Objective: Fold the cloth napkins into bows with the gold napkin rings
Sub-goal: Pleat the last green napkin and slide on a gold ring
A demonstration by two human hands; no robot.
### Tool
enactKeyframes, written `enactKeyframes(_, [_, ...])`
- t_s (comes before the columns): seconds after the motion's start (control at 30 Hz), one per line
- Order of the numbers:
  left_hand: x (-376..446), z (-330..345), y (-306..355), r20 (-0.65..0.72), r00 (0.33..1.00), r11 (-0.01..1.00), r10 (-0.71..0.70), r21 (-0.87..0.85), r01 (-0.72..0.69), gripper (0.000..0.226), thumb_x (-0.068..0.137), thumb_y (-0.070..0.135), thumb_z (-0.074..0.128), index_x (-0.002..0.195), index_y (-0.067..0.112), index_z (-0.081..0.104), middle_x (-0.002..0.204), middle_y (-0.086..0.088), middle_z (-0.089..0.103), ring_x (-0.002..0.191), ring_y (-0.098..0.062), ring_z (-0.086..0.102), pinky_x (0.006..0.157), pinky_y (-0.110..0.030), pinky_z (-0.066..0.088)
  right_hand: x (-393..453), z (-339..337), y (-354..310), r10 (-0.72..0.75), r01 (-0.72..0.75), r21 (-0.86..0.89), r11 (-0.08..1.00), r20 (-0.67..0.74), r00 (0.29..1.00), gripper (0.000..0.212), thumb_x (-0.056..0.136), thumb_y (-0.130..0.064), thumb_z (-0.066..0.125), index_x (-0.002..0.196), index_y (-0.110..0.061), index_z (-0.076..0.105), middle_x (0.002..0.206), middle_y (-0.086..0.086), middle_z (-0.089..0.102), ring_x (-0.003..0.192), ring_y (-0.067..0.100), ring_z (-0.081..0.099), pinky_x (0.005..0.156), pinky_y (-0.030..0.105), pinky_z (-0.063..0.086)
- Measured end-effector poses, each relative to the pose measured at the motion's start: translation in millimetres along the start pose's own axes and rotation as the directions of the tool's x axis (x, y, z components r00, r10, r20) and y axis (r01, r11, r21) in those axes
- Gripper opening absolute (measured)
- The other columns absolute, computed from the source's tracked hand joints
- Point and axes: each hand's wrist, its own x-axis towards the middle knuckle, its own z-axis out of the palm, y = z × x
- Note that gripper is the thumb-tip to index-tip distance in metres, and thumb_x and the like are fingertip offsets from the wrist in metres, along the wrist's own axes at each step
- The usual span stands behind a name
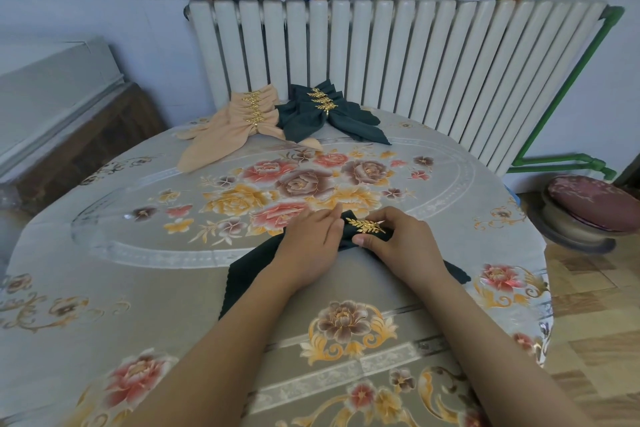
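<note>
Floral tablecloth, white radiator behind; both hands pinch dark napkin.

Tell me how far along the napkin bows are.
Done: a stack of peach bows and a stack of dark green bows by the radiator, each ringed. In hand: both hands, left and right, hold a dark green napkin with its gold ring on. No unfolded napkins show.
</note>
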Motion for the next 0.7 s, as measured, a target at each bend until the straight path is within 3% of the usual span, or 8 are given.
enactKeyframes(0.13, [10.9,4.1,-3.0,-0.067,0.996,0.996,-0.062,-0.071,0.058,0.048,0.101,0.031,0.037,0.147,0.02,0.03,0.133,-0.005,0.053,0.129,-0.027,0.038,0.106,-0.043,0.029,1.2,-1.0,1.4,0.035,-0.035,0.088,0.995,0.005,0.999,0.038,0.076,-0.039,0.075,0.108,-0.023,0.062,0.095,-0.003,0.066,0.082,0.01,0.058,0.062,0.01,0.037])
enactKeyframes(0.2, [14.4,2.5,-5.3,-0.044,0.996,0.989,-0.082,-0.124,0.076,0.049,0.098,0.03,0.044,0.145,0.02,0.036,0.135,-0.003,0.052,0.129,-0.025,0.04,0.105,-0.043,0.032,1.4,-1.4,2.2,0.049,-0.051,0.126,0.991,0.019,0.999,0.038,0.075,-0.038,0.076,0.108,-0.024,0.063,0.09,-0.007,0.063,0.08,0.008,0.057,0.061,0.005,0.036])
enactKeyframes(0.3, [16.4,-2.5,-8.9,0.026,0.999,0.973,-0.029,-0.229,0.035,0.037,0.097,0.023,0.046,0.133,0.023,0.053,0.13,0.004,0.058,0.12,-0.019,0.049,0.096,-0.034,0.038,1.4,0.8,3.5,0.054,-0.061,0.176,0.982,0.041,0.998,0.036,0.075,-0.036,0.077,0.106,-0.026,0.064,0.09,-0.007,0.066,0.08,0.007,0.059,0.063,0.007,0.038])
enactKeyframes(0.4, [11.6,-9.8,-4.3,0.047,0.998,0.954,-0.036,-0.297,0.048,0.033,0.098,0.022,0.046,0.129,0.024,0.056,0.123,0.01,0.058,0.109,-0.008,0.049,0.085,-0.024,0.033,1.4,2.0,4.7,0.053,-0.062,0.219,0.974,0.047,0.997,0.033,0.074,-0.035,0.078,0.103,-0.028,0.065,0.091,-0.006,0.069,0.08,0.006,0.062,0.063,0.01,0.041])
enactKeyframes(0.53, [7.3,-13.3,-2.0,0.032,0.998,0.905,-0.046,-0.422,0.055,0.028,0.097,0.023,0.048,0.123,0.024,0.059,0.112,0.012,0.058,0.104,-0.006,0.051,0.082,-0.022,0.035,1.5,2.3,7.3,0.047,-0.068,0.289,0.955,0.079,0.996,0.028,0.073,-0.033,0.079,0.097,-0.028,0.064,0.089,-0.008,0.069,0.078,0.004,0.062,0.062,0.008,0.042])
enactKeyframes(0.7, [4.8,-16.5,-7.0,0.022,0.997,0.799,-0.075,-0.598,0.073,0.027,0.094,0.015,0.054,0.119,0.023,0.061,0.113,0.007,0.063,0.105,-0.011,0.058,0.089,-0.024,0.044,-0.1,5.6,6.9,-0.001,-0.031,0.381,0.924,0.083,0.997,0.03,0.074,-0.027,0.078,0.101,-0.024,0.065,0.092,-0.009,0.07,0.081,-0.001,0.064,0.069,0.008,0.045])
